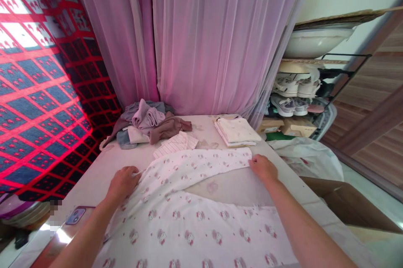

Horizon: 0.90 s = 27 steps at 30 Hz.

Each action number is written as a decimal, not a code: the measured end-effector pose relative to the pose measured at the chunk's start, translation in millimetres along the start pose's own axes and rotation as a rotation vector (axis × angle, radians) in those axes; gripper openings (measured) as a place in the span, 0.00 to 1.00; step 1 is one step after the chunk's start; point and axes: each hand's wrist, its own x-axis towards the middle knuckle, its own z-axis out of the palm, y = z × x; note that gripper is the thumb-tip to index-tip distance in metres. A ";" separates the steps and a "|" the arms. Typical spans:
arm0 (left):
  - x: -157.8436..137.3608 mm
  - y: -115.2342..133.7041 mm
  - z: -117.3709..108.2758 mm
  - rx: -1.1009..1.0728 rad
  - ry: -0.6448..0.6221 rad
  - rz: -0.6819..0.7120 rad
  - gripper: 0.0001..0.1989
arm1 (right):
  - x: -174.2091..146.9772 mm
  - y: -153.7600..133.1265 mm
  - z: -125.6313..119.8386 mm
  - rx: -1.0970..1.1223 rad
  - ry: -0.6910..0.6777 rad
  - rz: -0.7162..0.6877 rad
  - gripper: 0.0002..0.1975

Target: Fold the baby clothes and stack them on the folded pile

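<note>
White pajama pants printed with small cartoon cat faces lie spread across the pale table, their two legs pointing right with a gap between them. My left hand pinches the fabric at the waist end, on the left. At the far leg's cuff, my right hand has its fingers closed on the hem. The near leg lies flat, its lower part running out of view. Just beyond the far leg rests a crumpled striped white cloth.
A pile of mauve and grey clothes sits at the back left, a folded white stack at the back right. A phone lies at the left edge. To the right are a shoe rack and an open cardboard box.
</note>
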 end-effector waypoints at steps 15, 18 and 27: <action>62.2 66.8 -24.9 -0.090 -0.100 0.082 0.21 | -37.7 27.1 24.7 0.481 0.269 0.273 0.16; 60.3 89.9 -31.8 -0.003 -0.102 0.176 0.12 | -40.9 27.0 33.8 0.484 0.251 0.243 0.15; 122.5 158.7 -114.9 -0.894 0.309 0.120 0.12 | -37.5 27.1 37.0 0.378 0.229 0.211 0.13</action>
